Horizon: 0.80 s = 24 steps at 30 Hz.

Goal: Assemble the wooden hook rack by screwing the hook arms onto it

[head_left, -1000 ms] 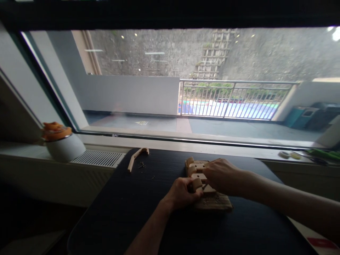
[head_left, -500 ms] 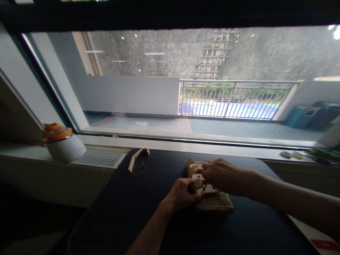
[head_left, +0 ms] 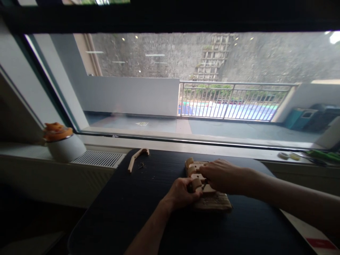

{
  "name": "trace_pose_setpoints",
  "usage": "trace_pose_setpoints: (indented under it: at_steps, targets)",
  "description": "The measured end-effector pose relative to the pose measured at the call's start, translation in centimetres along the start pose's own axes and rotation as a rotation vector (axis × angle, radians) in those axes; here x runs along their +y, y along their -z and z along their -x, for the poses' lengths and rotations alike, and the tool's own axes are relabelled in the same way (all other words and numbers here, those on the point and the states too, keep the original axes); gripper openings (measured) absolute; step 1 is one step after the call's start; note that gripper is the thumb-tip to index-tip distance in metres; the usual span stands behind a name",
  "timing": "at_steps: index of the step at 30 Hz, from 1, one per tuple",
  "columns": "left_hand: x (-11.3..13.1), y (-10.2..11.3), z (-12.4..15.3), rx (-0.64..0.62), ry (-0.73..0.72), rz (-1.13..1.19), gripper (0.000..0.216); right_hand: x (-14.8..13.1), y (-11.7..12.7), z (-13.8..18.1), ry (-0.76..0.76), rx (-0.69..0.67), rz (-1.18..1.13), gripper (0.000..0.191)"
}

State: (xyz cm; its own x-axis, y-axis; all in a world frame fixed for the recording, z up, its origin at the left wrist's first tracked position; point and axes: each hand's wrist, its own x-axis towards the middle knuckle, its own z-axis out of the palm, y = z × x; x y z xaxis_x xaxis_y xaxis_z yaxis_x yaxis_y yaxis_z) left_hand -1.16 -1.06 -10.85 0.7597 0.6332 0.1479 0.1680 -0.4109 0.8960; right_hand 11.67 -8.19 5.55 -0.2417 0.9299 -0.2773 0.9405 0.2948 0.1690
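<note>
A rough wooden board [head_left: 215, 202] lies on the dark table, bearing several pale wooden hooks with curved ends and drilled holes. My left hand [head_left: 182, 191] is closed around the curved end of the nearest wooden hook [head_left: 196, 183], thumb along its front side. Over the same hook, my right hand [head_left: 219, 175] is closed in a pinch. A short, thin dark shaft [head_left: 204, 183] shows below its fingers, pointing down at the hook; the rest is hidden in the hand. Behind it, the middle hook [head_left: 191, 171] and the farthest hook [head_left: 190, 162] sit on the board.
A loose wooden hook [head_left: 136, 157] lies at the table's far left, beside some small screws [head_left: 142, 165]. A white pot with an orange top [head_left: 65, 147] stands on the left sill. Rolls of tape [head_left: 283, 155] lie on the right sill. The window is just beyond the table.
The board and both hands sit slightly farther left in view. My right hand has turned a little over the nearest hook, and the thin shaft shows more clearly. My left hand keeps its hold.
</note>
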Motion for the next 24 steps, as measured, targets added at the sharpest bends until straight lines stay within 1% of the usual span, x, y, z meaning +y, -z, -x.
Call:
trace_pose_setpoints:
  at_steps: [2, 5, 7, 9, 13, 17, 20, 22, 24]
  targets:
    - [-0.1, 0.0, 0.0, -0.002, -0.010, 0.001, 0.030, 0.4, 0.0, 0.0, 0.075, -0.008, 0.036, 0.021]
    - [-0.2, 0.1, 0.0, 0.003, -0.015, -0.009, 0.028, 0.8, -0.5, -0.2, 0.197, 0.053, 0.119, 0.019]
    - [-0.2, 0.1, 0.1, -0.001, -0.007, -0.011, 0.028, 0.9, -0.8, -0.4, 0.220, 0.088, 0.143, 0.019]
    - [-0.2, 0.1, 0.1, -0.011, 0.001, -0.006, 0.029, 0.8, -0.9, -0.6, 0.166, 0.076, 0.135, 0.020]
    - [-0.1, 0.2, 0.1, -0.012, 0.003, -0.020, 0.032, 0.2, -0.6, -0.8, -0.009, 0.002, 0.074, 0.016]
    - [0.1, 0.1, 0.1, 0.001, 0.011, -0.034, 0.033, -0.1, -0.4, -1.0, -0.145, 0.005, 0.070, 0.019]
    - [0.1, 0.1, 0.0, -0.010, 0.011, -0.009, 0.032, -0.1, 0.0, -0.5, -0.137, 0.015, 0.053, 0.018]
    - [0.0, 0.1, 0.0, -0.017, 0.002, 0.008, 0.033, 0.2, 0.5, 0.1, -0.075, 0.007, 0.003, 0.017]
    - [-0.1, 0.1, 0.0, -0.015, -0.001, 0.015, 0.034, 0.7, 0.8, 0.7, 0.017, 0.002, -0.038, 0.016]
